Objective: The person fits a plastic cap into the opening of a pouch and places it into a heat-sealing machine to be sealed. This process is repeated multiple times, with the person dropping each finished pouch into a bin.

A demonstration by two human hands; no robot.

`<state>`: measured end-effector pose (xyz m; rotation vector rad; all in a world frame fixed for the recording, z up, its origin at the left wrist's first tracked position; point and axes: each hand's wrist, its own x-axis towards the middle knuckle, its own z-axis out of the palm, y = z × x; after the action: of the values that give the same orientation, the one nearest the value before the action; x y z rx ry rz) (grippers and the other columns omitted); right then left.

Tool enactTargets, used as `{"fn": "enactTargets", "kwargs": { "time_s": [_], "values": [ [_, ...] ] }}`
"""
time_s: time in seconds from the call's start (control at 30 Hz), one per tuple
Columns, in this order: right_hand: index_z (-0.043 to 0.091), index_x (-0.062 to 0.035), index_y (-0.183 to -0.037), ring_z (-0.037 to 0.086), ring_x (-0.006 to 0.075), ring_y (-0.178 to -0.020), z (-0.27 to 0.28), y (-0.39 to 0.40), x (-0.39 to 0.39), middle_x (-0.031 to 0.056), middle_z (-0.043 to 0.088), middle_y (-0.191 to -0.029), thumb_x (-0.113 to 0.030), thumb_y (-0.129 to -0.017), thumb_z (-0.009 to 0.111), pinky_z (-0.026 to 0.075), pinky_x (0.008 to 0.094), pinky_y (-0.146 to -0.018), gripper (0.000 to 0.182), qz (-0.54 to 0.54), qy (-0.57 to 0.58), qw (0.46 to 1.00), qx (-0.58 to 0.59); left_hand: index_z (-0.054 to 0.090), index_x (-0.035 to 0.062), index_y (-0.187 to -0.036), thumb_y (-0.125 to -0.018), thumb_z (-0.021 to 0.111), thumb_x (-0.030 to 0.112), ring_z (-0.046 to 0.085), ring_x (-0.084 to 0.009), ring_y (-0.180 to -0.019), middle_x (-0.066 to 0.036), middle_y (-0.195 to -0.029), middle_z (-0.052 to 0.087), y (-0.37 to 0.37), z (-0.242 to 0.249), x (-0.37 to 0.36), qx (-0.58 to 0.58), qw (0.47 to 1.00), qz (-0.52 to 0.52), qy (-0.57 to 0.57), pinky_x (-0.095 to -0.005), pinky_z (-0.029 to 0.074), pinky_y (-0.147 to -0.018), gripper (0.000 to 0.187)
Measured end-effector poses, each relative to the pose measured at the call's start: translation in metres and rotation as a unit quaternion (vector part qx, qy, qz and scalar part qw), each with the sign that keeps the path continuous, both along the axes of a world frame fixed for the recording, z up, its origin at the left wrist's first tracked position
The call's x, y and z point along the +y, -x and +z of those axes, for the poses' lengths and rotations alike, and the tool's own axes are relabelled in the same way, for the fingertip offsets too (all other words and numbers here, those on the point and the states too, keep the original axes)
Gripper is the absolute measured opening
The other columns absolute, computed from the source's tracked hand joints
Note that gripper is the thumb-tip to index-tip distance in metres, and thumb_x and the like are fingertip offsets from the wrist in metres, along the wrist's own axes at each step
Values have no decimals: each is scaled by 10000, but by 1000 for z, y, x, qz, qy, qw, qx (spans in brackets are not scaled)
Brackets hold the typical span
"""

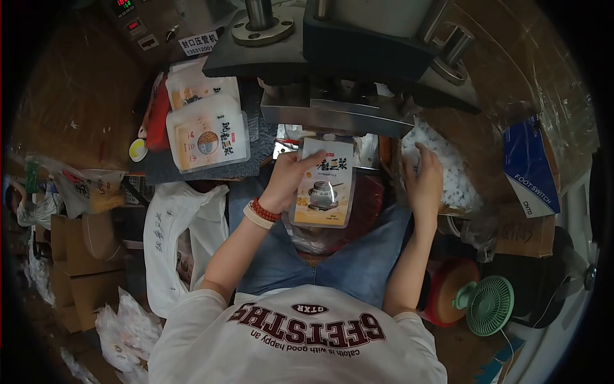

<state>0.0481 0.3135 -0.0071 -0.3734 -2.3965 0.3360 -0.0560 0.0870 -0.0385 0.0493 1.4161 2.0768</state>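
Observation:
My left hand [289, 176] grips a printed stand-up pouch [327, 198] by its upper left side, thumb across the front. The pouch has a white top, a yellow lower part and a picture of a stone mill. It hangs over my lap, just below the metal jaw [339, 116] of a press. My right hand [423, 179] is over a heap of small white plastic pieces [454, 173] at the right. Its thumb and fingers are apart, and nothing shows between them. The exact shape of the small pieces is too fine to make out.
Several similar pouches [208, 137] lie stacked on a dark grey mat [256, 153] at the left. A white bag [166, 237] hangs beside my left leg. A blue-and-white foot switch box [531, 169] and a green fan [490, 306] stand at the right.

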Motion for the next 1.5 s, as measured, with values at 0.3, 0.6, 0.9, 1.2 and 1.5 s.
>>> {"fn": "enactTargets", "kwargs": {
  "time_s": [0.3,0.6,0.9,1.2,1.5],
  "values": [
    [609,-36,-1099,627,305,-744,-14,6,13,153,555,-1009,-71,-861,614,489,385,-673,240,-31,40,994,-92,662,-12,-989,-861,695,312,666,-173,-856,-112,-921,694,16,10,-28,195,916,-132,325,-277,510,-721,350],
    [598,-3,-1099,628,201,-802,9,-14,-13,160,668,-1065,-155,-959,546,491,310,-760,213,12,378,923,74,526,147,-1308,-759,690,173,472,-269,-1269,-59,-1379,500,4,-25,-153,591,564,26,576,-472,349,-1029,573],
    [681,-62,-1042,506,346,-1210,12,-3,-112,163,551,-1326,-82,-714,747,346,443,-1043,335,413,249,869,110,717,62,-991,-640,533,-73,659,-246,-1021,-100,-1026,705,-43,28,-96,594,756,95,260,-339,510,-875,419],
    [675,-67,-1120,444,320,-1300,24,-9,-95,160,534,-1332,-77,-712,767,359,394,-1053,418,356,394,847,40,729,30,-952,-841,661,91,692,-163,-774,-80,-919,724,-48,20,-50,453,877,-30,161,-273,530,-712,143],
    [635,-15,-1030,559,345,-982,-10,6,3,147,601,-1075,-75,-823,642,443,400,-863,216,-33,35,999,-18,668,-57,-976,-887,669,179,681,-130,-747,-114,-918,704,-1,1,-4,-7,999,-32,-28,-247,538,-651,253]
  ]
}}
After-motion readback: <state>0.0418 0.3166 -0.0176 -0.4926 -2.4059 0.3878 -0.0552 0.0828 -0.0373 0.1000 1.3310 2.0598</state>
